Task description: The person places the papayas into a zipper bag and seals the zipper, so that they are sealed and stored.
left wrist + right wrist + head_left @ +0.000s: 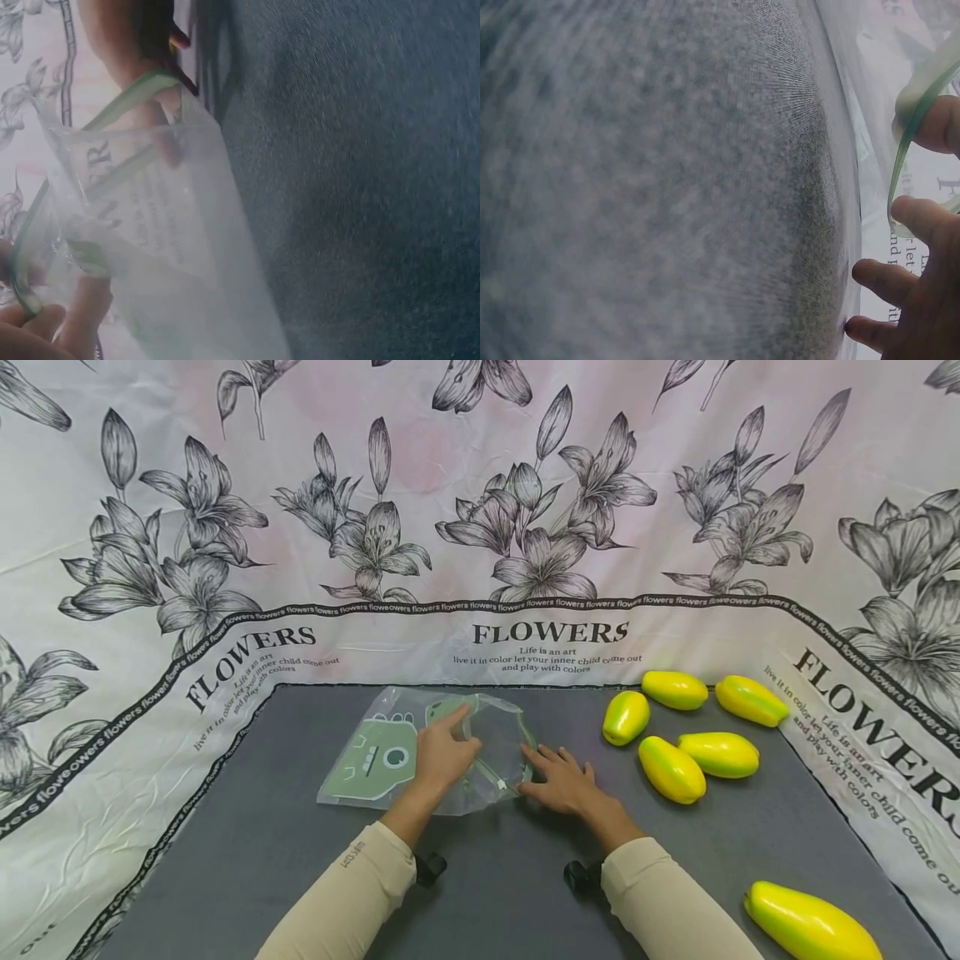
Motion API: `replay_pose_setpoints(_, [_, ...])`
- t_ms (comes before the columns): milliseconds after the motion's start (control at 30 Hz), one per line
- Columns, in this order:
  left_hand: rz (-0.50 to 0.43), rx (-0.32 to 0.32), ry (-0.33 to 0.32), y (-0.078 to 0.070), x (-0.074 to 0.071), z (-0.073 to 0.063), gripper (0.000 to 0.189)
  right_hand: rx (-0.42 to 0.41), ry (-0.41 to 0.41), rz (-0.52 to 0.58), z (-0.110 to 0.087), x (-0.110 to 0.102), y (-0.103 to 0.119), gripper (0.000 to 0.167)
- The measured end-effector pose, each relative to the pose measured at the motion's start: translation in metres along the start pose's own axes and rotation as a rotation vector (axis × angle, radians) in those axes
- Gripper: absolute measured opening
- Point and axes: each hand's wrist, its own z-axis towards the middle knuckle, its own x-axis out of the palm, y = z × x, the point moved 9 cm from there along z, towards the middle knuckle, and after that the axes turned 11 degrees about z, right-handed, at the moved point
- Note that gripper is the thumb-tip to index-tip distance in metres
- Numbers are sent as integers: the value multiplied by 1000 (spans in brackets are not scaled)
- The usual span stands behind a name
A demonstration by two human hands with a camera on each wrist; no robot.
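A limp clear bag, best held by its rim

The clear bag (393,752), printed with a green cartoon face, lies on the grey cloth (225,877) toward the far edge, its mouth parted and facing the yellow fruits (720,754), which sit well apart from it to the right. The left hand (442,756) pinches one side of the mouth, its index finger reaching forward along the plastic. The right hand (561,781) is spread, thumb and fingertips against the opposite side of the green rim (135,94), with no firm grip showing.

The bag looks almost weightless and very soft, so its walls probably fold, cling together and slide easily over the cloth. The plastic is likely slick but tough enough for a gentle pull; the printed wall offers little to brace against. The rim seems the stiffest part and the surest hold, one hand on each side, thumb inside and fingers outside. A small pale tab (502,785) sits near the right thumb (it looks like a slider, though it is too small to be sure), and a hard tug there could strain the closure.
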Motion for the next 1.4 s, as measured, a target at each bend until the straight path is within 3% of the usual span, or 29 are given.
replay_pose_setpoints(200, [-93,-62,1,6,-1,0,64,1,-7,9,-1,-2,1,71])
replay_pose_setpoints(467, [-101,-36,-15,-1,-8,-1,63,31,-17,25,-1,-7,-2,71])
replay_pose_setpoints(700, [-124,-71,6,-2,-9,-3,63,33,-22,76,-1,-11,-3,71])
replay_pose_setpoints(1100, [-71,-99,32,-2,-10,-2,67,-133,-68,121,-3,-19,20,72])
replay_pose_setpoints(1400, [-100,-100,44,-2,-11,0,68,-268,-124,263,-8,-33,41,67])
